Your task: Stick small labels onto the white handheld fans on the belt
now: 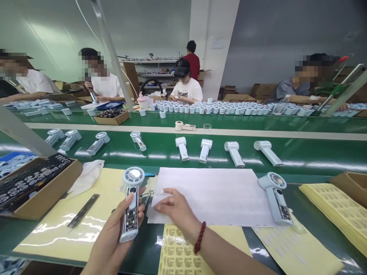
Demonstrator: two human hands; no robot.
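Observation:
In my left hand (114, 225) is a light-blue handheld fan (132, 202), held upright with its round head on top. A circuit board shows along the front of its handle, and my thumb lies on that front. To its right, my right hand (177, 208) is over the left end of a white paper sheet (212, 194). Its thumb and forefinger look pinched together; anything between them is too small to make out. Metal tweezers (148, 198) lie between the two hands. Another handheld fan (277, 198) rests on the sheet's right end.
Several fans (182, 148) lie along the green conveyor belt (160, 152). At left, a cardboard box (46, 194) holds dark parts, near a dark strip (83, 210) on yellow backing. Sticker sheets (183, 252) lie in front and a yellow stack (338, 214) at right. Co-workers (187, 89) sit opposite.

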